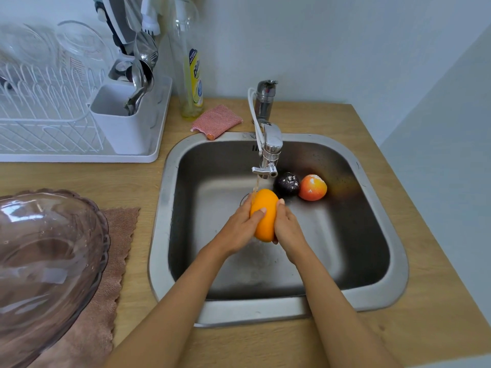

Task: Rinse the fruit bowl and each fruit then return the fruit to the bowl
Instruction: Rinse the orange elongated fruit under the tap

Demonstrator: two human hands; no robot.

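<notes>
- Left hand [240, 227] and right hand [288, 228] each close their grip on the smooth oval orange fruit [263, 214], under the tap's stream, over the steel sink [385, 293].
- Clear pinkish scalloped glass bowl [47, 261] sits at the desk's left edge.

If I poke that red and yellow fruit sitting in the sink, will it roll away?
Probably a little. The round red-and-yellow fruit looks smooth and ball-shaped, so a poke would likely set it rolling across the steel sink. It seems to rest against the dark purple fruit, which may stop it on that side. It may be wet and slippery.
</notes>
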